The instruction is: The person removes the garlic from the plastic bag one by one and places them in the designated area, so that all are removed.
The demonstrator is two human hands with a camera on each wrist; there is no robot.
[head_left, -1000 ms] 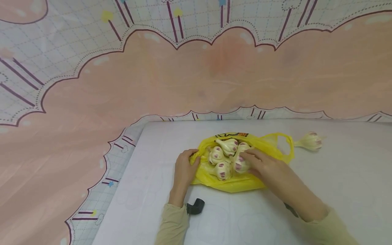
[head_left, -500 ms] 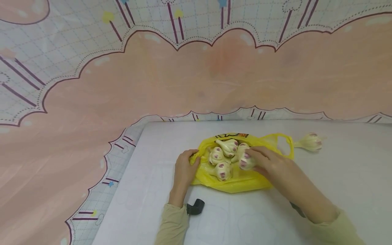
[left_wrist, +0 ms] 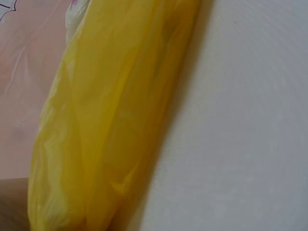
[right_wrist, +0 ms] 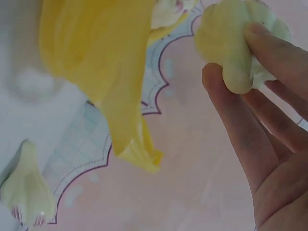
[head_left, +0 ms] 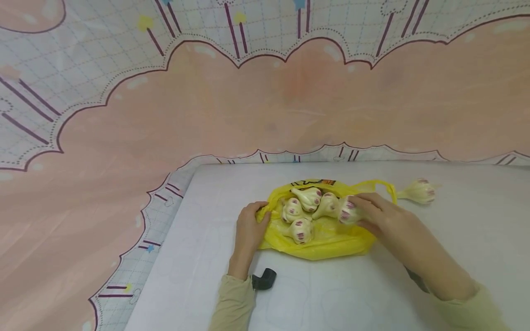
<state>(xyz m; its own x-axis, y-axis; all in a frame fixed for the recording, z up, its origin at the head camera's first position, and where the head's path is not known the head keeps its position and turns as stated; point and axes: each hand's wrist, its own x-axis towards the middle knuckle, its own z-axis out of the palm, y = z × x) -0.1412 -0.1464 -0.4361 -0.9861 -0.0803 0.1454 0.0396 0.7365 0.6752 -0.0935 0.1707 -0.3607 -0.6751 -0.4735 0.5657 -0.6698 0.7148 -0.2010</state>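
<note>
A yellow plastic bag (head_left: 314, 250) lies on the white table, its mouth facing up. Several garlic bulbs (head_left: 301, 231) with purple marks sit inside it. My left hand (head_left: 250, 228) grips the bag's left rim between thumb and fingers. My right hand (head_left: 385, 216) pinches one garlic bulb (head_left: 348, 210) over the bag's right part. In the right wrist view, thumb and fingers hold that garlic bulb (right_wrist: 231, 43) by its stem, clear of the bag. The left wrist view is filled mostly by the bag's side (left_wrist: 110, 110), and only a bit of the hand (left_wrist: 13, 204) shows.
Another garlic bulb (head_left: 420, 191) lies on the table right of the bag, close to the bag's handle loop (head_left: 389, 187). A cartoon-printed cloth (head_left: 265, 105) rises behind the table. A black device (head_left: 265, 279) is worn at the left wrist.
My right hand has lifted a garlic bulb from among the others and moved it to the right. The left hand has stayed on the bag's rim.
</note>
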